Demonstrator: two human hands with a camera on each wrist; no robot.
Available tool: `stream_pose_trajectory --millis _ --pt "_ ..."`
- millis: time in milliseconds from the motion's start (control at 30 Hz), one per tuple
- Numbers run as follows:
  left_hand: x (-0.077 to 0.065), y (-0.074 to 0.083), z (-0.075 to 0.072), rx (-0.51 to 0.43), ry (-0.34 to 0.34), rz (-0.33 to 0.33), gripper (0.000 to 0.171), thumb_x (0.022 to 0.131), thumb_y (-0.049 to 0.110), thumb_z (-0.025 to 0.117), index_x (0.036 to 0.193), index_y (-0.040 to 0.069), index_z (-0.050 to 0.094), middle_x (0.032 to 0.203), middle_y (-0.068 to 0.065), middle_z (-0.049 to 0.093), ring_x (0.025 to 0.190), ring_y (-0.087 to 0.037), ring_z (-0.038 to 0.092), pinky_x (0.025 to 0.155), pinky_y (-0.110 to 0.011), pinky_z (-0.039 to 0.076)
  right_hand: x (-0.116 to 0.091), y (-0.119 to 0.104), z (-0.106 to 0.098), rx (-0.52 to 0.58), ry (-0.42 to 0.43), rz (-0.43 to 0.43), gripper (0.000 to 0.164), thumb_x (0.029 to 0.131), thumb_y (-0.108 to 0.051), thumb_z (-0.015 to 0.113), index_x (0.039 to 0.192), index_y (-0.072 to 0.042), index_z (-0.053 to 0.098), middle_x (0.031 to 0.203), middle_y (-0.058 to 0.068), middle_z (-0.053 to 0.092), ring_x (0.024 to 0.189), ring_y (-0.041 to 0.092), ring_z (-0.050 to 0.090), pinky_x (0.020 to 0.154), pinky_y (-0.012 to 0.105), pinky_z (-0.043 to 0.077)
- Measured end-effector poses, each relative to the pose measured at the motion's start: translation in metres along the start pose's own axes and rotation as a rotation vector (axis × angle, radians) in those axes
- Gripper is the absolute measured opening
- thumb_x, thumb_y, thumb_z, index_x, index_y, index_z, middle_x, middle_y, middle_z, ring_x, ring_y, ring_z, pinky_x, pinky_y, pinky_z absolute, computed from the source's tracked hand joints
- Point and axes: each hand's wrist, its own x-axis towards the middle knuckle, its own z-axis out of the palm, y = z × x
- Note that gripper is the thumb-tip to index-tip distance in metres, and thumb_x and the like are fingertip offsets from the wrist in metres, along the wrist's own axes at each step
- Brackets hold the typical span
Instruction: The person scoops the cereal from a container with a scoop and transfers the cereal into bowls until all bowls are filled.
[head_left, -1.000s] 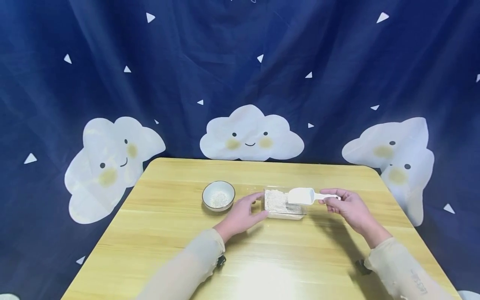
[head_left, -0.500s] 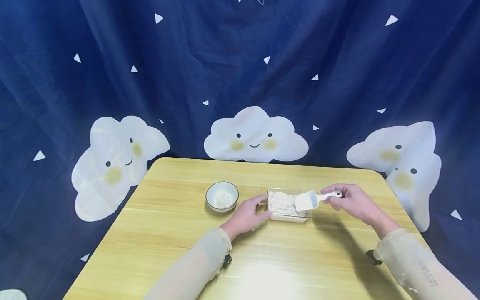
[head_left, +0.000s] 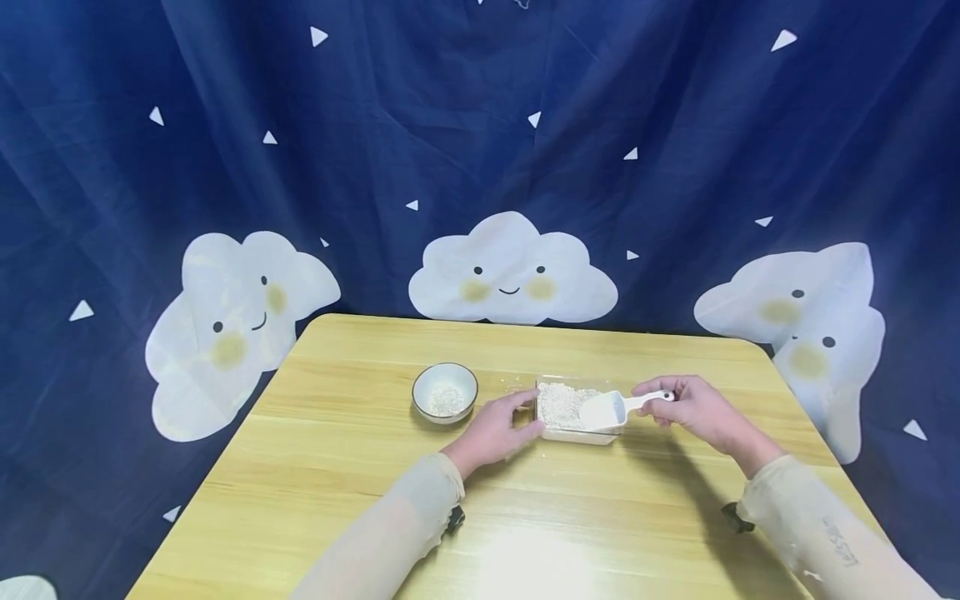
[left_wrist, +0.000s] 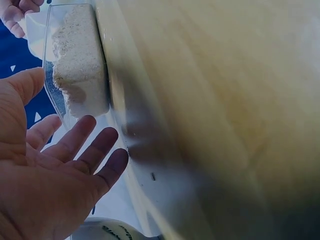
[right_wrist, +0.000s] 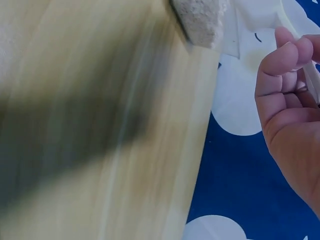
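A clear rectangular container filled with whitish flakes or grains stands on the table. My right hand pinches the handle of a white scoop, whose bowl is over the container's right part, at the level of the flakes. In the right wrist view the curled fingers grip the handle. My left hand is at the container's left end, thumb and fingers spread about its edge; the left wrist view shows the fingers loosely extended. Left of that hand stands a bowl with some flakes at its bottom.
The wooden table has rounded far corners, with a blue curtain printed with clouds behind it. A few crumbs lie on the table between bowl and container. In the left wrist view, part of a patterned bowl shows at the bottom.
The scoop first tips and shifts right over the container, then moves down and left into the flakes with my right hand. My left hand stays at the container's left end. The head view shifts slightly.
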Motion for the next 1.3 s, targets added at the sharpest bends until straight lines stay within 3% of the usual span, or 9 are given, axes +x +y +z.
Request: stream_pose_trajectory --millis 200,567,700,800,933,1067,1300 --pt "0.001 -0.002 -0.001 -0.009 -0.016 -0.011 0.072 0.101 0.053 0.067 0.163 0.024 0.046 0.157 -0.005 0.061 0.148 -0.029 0.055 0.128 -0.047 0.040 0.004 0.012 0.010 0.123 -0.004 0.004 0.042 0.096 -0.008 0.070 0.132 0.012 0.064 0.077 -0.007 0.069 0.071 0.006 0.059 0.069 0.028 0.057" --pt "0.002 -0.003 -0.001 -0.009 -0.021 -0.020 0.071 0.101 0.054 0.067 0.163 0.029 0.045 0.156 -0.005 0.062 0.143 -0.028 0.060 0.128 -0.048 0.041 0.012 0.017 0.029 0.183 -0.004 0.003 0.046 0.096 -0.006 0.067 0.137 0.014 0.060 0.088 -0.002 0.076 0.072 0.007 0.060 0.074 0.025 0.058" --pt "0.003 -0.002 -0.001 -0.015 -0.024 -0.026 0.071 0.101 0.054 0.067 0.163 0.029 0.045 0.155 -0.005 0.063 0.118 -0.025 0.073 0.127 -0.047 0.042 0.015 0.016 0.034 0.194 -0.007 0.009 0.046 0.096 -0.006 0.066 0.137 0.013 0.061 0.088 -0.001 0.075 0.072 0.007 0.059 0.073 0.025 0.058" --pt "0.002 -0.001 -0.002 -0.013 -0.023 -0.028 0.072 0.101 0.055 0.067 0.164 0.028 0.045 0.155 -0.004 0.063 0.104 -0.023 0.074 0.127 -0.047 0.042 0.016 0.014 0.038 0.197 -0.003 0.007 0.045 0.096 -0.006 0.066 0.137 0.013 0.061 0.088 0.000 0.075 0.072 0.007 0.059 0.071 0.025 0.057" --pt "0.002 0.000 -0.002 -0.010 -0.019 -0.022 0.072 0.101 0.054 0.067 0.164 0.027 0.045 0.155 -0.005 0.063 0.124 -0.025 0.069 0.128 -0.047 0.040 0.016 0.011 0.045 0.202 0.007 0.005 0.045 0.096 -0.005 0.067 0.137 0.012 0.062 0.081 0.001 0.074 0.067 0.007 0.056 0.063 0.023 0.052" --pt "0.001 0.001 -0.002 -0.004 -0.014 -0.014 0.071 0.101 0.053 0.068 0.163 0.027 0.046 0.154 -0.005 0.063 0.143 -0.028 0.059 0.129 -0.048 0.039 0.016 0.008 0.054 0.219 0.022 0.027 0.046 0.095 -0.007 0.070 0.136 0.011 0.063 0.067 -0.001 0.064 0.056 0.005 0.047 0.050 0.021 0.039" --pt "0.001 -0.001 0.000 -0.001 -0.010 -0.011 0.071 0.101 0.054 0.067 0.163 0.027 0.046 0.155 -0.003 0.063 0.149 -0.029 0.054 0.129 -0.048 0.039 0.012 0.014 0.068 0.282 0.067 0.090 0.048 0.095 -0.006 0.068 0.141 0.009 0.061 0.065 -0.005 0.063 0.053 0.004 0.044 0.047 0.020 0.033"
